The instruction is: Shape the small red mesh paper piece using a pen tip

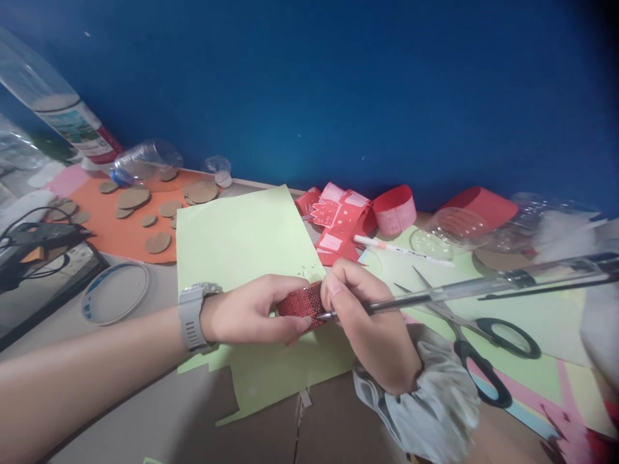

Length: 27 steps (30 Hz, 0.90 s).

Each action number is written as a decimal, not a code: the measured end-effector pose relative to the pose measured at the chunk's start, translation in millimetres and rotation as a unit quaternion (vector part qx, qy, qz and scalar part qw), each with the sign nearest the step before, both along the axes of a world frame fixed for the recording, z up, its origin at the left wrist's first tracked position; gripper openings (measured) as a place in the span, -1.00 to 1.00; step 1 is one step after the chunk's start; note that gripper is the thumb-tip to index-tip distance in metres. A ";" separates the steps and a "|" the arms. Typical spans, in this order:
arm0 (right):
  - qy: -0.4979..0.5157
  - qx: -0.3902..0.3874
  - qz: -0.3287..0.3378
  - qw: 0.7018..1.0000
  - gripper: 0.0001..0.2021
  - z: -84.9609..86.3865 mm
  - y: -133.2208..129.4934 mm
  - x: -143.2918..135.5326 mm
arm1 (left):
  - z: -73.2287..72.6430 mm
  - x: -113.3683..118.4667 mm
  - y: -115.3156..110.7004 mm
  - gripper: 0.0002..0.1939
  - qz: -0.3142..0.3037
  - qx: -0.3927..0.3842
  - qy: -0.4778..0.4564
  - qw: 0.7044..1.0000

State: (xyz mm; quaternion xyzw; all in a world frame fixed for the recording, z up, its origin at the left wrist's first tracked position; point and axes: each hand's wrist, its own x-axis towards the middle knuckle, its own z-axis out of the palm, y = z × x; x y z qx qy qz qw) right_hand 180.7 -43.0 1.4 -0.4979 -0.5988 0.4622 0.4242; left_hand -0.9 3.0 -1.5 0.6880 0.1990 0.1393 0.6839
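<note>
My left hand (pixel 261 309), with a grey watch (pixel 197 317) on its wrist, grips a small red-and-black patterned piece (pixel 300 303) between thumb and fingers. My right hand (pixel 358 309) is closed around a clear ballpoint pen (pixel 449 293). The pen's metal tip lies against the patterned piece, close to my left thumb. The fingers of my right hand are also at the right end of that piece. Both hands are over a light green paper sheet (pixel 236 238) with cut edges along its bottom. A grey scrunchie (pixel 425 399) circles my right wrist.
Black-handled scissors (pixel 464 328) lie open at right, near a white marker (pixel 406 251). Red paper strips (pixel 343 219) and a paper ring (pixel 394 209) sit by the blue wall (pixel 309 84). At left are cardboard discs on orange paper (pixel 111 235), a tape roll (pixel 116 293) and a glue gun (pixel 43 241).
</note>
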 end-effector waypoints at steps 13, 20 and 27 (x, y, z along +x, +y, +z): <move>0.011 -0.006 -0.014 1.000 -0.74 1.3 1.2 -0.4 | 1.0 1.9 0.3 -0.86 -0.001 -0.005 0.008 1.000; 0.036 -0.021 -0.018 0.999 -0.72 0.1 0.9 -2.5 | -1.6 0.4 0.1 -0.86 -0.004 -0.012 0.006 1.000; 0.010 0.004 -0.013 1.000 -0.75 -2.7 -0.9 -1.1 | 0.3 1.2 -0.6 -0.85 0.000 -0.011 0.012 1.000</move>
